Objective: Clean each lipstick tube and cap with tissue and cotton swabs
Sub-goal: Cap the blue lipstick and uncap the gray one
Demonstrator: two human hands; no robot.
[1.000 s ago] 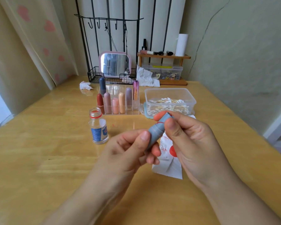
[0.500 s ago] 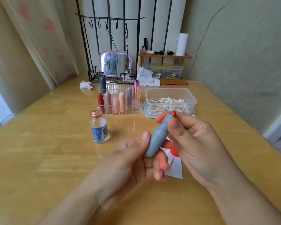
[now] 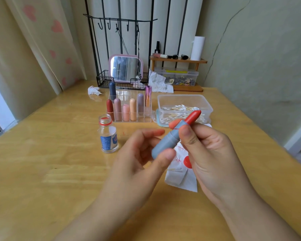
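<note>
Grey-blue plastic, the one uncapped lipstick tube lies tilted above the middle of the tabletop, its red bullet out. The right hand pinches its upper part; the left hand holds its base with thumb and fingers. One stained tissue lies beneath. Toward the far edge stand one open bottle, seven capped lipsticks in one clear organizer, one swab box.

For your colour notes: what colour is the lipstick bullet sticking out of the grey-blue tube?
Orange-red lipstick bullet, seen in the head view.
</note>
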